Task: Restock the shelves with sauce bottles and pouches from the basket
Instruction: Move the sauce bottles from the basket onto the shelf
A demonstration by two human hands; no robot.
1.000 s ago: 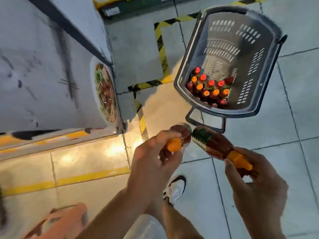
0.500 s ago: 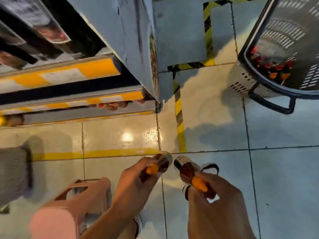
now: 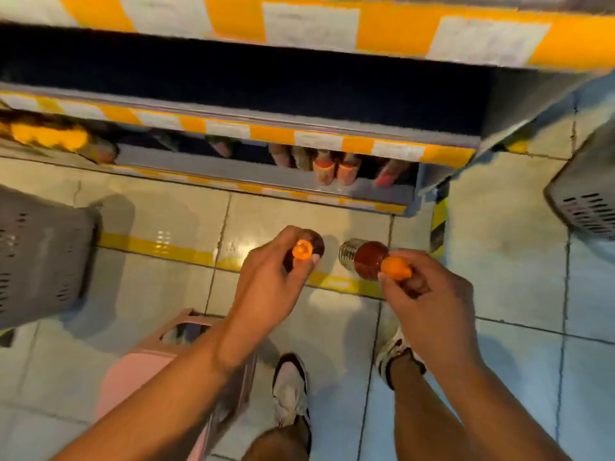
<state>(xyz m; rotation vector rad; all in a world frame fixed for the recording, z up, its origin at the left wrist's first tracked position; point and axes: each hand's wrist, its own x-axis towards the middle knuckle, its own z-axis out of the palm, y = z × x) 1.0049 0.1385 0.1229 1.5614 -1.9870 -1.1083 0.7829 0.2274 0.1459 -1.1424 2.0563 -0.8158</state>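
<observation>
My left hand (image 3: 266, 287) grips a dark sauce bottle (image 3: 314, 244) by its orange-capped neck. My right hand (image 3: 429, 294) holds a second sauce bottle (image 3: 366, 261) the same way, with its red-brown body and label end pointing towards the shelves. Both bottles hang over the tiled floor in front of the bottom shelf (image 3: 233, 171). Several capped bottles (image 3: 336, 168) stand on that shelf under the yellow-and-white price strip (image 3: 299, 136). A corner of the grey basket (image 3: 585, 201) shows at the right edge; its contents are out of view.
A second grey basket (image 3: 40, 257) stands on the floor at the left. A pink plastic stool (image 3: 153, 367) is below my left arm, beside my feet. A yellow line (image 3: 149, 244) runs along the floor before the shelving. An upper shelf edge (image 3: 332, 24) overhangs.
The view has swung left from the basket to face the shelves. Both hands, each still holding its bottle, now sit in front of the bottom shelf; the basket has slid to the right edge.
</observation>
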